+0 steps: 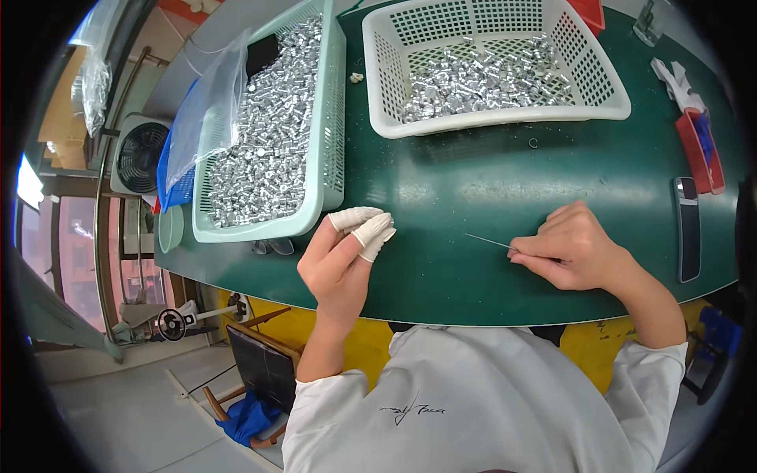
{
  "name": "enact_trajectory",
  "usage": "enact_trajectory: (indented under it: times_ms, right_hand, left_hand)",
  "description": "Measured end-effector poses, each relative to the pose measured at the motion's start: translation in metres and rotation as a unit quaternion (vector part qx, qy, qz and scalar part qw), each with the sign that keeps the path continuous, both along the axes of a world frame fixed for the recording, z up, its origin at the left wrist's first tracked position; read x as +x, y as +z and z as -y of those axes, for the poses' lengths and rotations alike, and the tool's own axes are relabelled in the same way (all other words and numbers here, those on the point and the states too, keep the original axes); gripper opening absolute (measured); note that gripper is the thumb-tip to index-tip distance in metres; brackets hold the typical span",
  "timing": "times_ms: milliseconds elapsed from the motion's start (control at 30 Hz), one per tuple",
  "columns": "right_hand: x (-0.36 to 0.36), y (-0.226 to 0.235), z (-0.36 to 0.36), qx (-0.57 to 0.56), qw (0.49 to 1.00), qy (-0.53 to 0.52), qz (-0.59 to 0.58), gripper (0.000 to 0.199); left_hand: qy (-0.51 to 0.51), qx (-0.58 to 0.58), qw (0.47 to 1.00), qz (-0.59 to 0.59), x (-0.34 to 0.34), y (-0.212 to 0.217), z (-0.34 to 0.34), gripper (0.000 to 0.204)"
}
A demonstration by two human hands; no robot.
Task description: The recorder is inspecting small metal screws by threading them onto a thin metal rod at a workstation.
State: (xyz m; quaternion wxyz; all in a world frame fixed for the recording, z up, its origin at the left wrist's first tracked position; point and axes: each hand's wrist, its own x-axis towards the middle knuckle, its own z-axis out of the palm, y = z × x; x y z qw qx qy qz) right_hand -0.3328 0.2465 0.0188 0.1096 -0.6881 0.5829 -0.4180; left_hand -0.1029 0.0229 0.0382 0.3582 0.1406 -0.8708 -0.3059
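My left hand (337,264) is closed in a pinch over the table, to the right of the pale green basket's near end. White finger cots (356,218) cover its thumb and fingertips. Whatever lies between those fingertips is hidden. My right hand (579,248) is curled shut on a thin metal needle (482,238), whose tip points left toward the other hand. A gap separates the needle's tip from my left fingers. Small shiny metal parts (264,150) fill the pale green basket (330,118); similar ones lie in the white basket (505,117) beyond my hands.
All this stands on a green table (441,292). A small red box (699,154) with white tissue and a long dark device (687,229) are at the right. A clear plastic bag (209,102) hangs over the green basket's left side. Glasses (276,247) lie by its near end.
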Motion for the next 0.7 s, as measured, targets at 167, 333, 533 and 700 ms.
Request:
enact_trajectory:
  times_ms: [167,333,533,700]
  right_hand:
    - [-0.003,0.003,0.001,-0.002,1.0,-0.012,-0.004,0.008]
    - [-0.001,0.002,0.002,-0.022,0.999,-0.026,0.002,0.006]
    - [-0.002,0.0,0.004,-0.015,1.0,-0.011,0.006,0.008]
    - [-0.001,0.002,0.0,0.002,1.0,-0.011,-0.008,0.008]
  left_hand:
    - [-0.065,-0.087,0.977,0.183,-0.011,-0.003,0.0,0.015]
    - [-0.069,-0.059,0.978,0.187,-0.008,0.01,0.011,0.02]
    - [-0.074,-0.089,0.974,0.197,-0.003,0.011,0.016,0.017]
    - [-0.087,0.064,0.984,0.142,-0.004,0.025,0.005,0.015]
